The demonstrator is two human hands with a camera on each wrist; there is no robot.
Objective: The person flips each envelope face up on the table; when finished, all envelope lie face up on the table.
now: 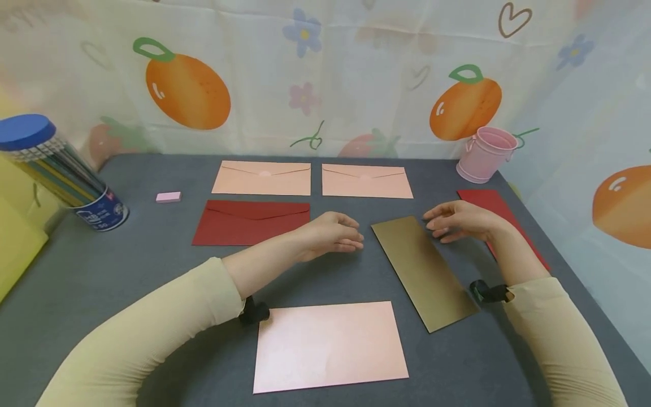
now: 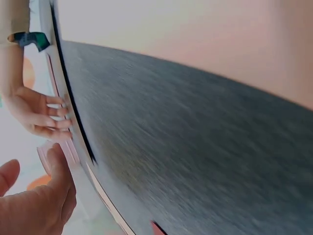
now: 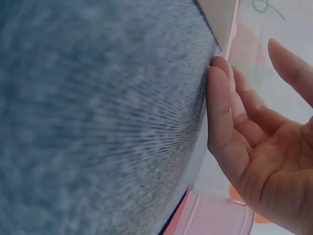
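In the head view my left hand (image 1: 333,234) hovers between a red envelope (image 1: 244,223) and a gold envelope (image 1: 424,271), fingers relaxed and holding nothing. My right hand (image 1: 460,220) is just beyond the gold envelope's upper right edge, its fingers loosely bent with nothing between them. The gold envelope lies slanted, plain side up. A second red envelope (image 1: 483,198) lies partly hidden under the right forearm. Nearest me is a plain peach envelope (image 1: 330,347). In the right wrist view, the right hand's fingertips (image 3: 218,73) appear close to the gold envelope's corner (image 3: 218,19).
Two peach envelopes with flaps up, one left (image 1: 261,180) and one right (image 1: 366,182), lie at the back of the dark table (image 1: 152,282). A pink bucket (image 1: 488,154) stands back right. At left are a pink eraser (image 1: 168,197) and a tilted tub of pencils (image 1: 66,175).
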